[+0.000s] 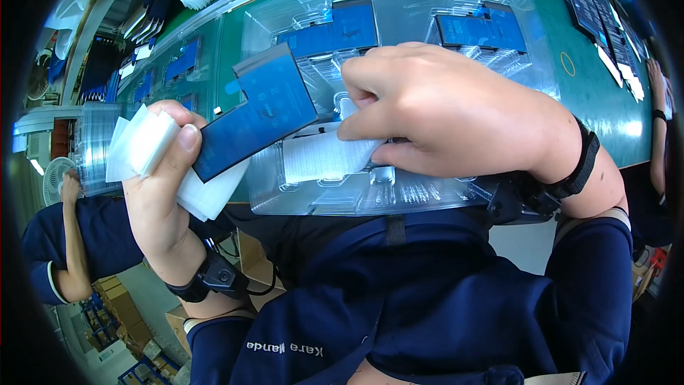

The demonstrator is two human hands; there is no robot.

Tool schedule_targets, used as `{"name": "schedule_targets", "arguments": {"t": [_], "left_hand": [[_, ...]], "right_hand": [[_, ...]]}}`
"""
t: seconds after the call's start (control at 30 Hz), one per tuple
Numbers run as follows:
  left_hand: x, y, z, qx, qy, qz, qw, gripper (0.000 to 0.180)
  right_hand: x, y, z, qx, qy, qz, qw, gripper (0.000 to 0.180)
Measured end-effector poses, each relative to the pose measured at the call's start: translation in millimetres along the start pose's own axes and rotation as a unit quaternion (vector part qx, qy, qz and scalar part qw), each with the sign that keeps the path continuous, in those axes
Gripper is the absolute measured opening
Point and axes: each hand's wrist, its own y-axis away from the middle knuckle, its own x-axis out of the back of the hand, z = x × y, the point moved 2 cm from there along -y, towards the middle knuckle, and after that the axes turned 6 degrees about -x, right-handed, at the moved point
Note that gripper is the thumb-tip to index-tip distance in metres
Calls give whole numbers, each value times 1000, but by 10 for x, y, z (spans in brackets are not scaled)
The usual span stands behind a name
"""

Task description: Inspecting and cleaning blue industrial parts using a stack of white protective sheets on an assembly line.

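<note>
A flat, dark blue L-shaped battery cell [258, 110] with a glossy face sits tilted in the left hand [160, 192], raised just over the near-left corner of a clear moulded plastic tray [406, 192]. The thumb [187, 144] clamps down on the cell's lower left edge, and the same hand pins a stack of white foam pads [142, 144] behind and beneath it. Over to the right hand [456, 117]: it is curled into a loose fist, fingertips pinching a white ribbed strip [324, 157] that lies across the tray just below the cell's lower right corner. Both wrists wear black straps [578, 164].

Further back in the tray, two more blue cells [342, 28] lie flat in their pockets, another pair [481, 28] just to the right. The tray rests on a green bench top [598, 93], with a second clear tray of blue cells [178, 64] to the left and dark flat panels [591, 3] at the far right. Another person in a navy sleeve [50, 242] sits at the lower left, and someone else's forearm [659, 121] shows at the right edge.
</note>
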Motion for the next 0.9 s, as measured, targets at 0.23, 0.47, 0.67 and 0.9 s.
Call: {"name": "schedule_targets", "arguments": {"t": [0.23, 0.47, 0.67, 0.9], "left_hand": [[13, 0, 2, 7, -9, 13, 1000, 19], [12, -10, 20, 0, -31, 11, 999, 20], [-10, -3, 32, -10, -24, 10, 1000, 21], [-11, -4, 24, -12, -31, 15, 999, 21]], "right_hand": [[18, 10, -3, -20, 3, -48, 999, 39], [96, 17, -38, -30, -4, -44, 999, 30], [-15, 15, -69, 34, -22, -38, 998, 15], [-50, 16, -51, 26, -10, -53, 998, 15]]}}
